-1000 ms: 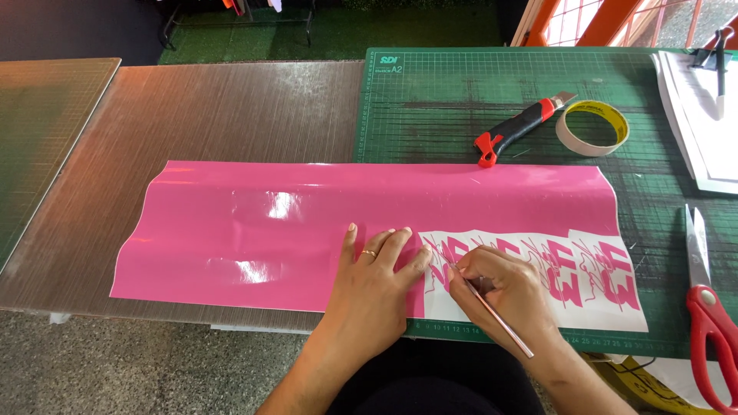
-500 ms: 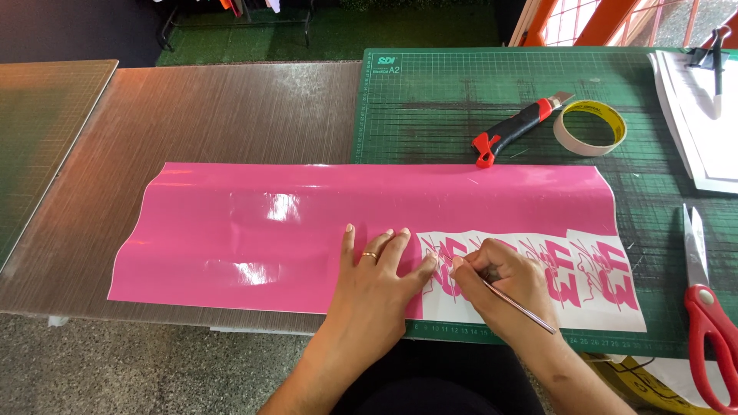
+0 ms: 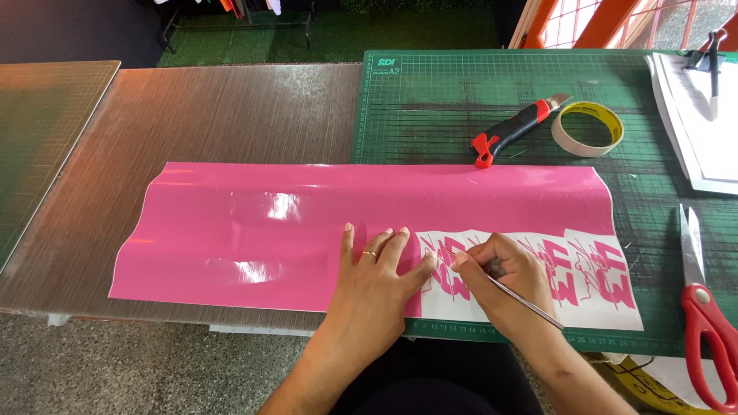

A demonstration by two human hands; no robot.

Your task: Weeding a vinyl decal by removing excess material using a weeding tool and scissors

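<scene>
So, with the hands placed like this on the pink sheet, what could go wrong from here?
1. The thin metal tool in the right hand works very close to the left hand's fingertips; a slip could prick them.
2. The pink vinyl sheet is wavy at its left end, and only the left hand presses it flat, so it may shift.
3. The weeded pink shapes look narrow; the tool could tear or lift one.

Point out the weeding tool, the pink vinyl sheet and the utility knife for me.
weeding tool point(image 3: 530, 306), head view, on its bare metal shaft below the right hand.
pink vinyl sheet point(image 3: 254, 230), head view, on its glossy unweeded part.
utility knife point(image 3: 511, 132), head view, on its black and red handle.
</scene>
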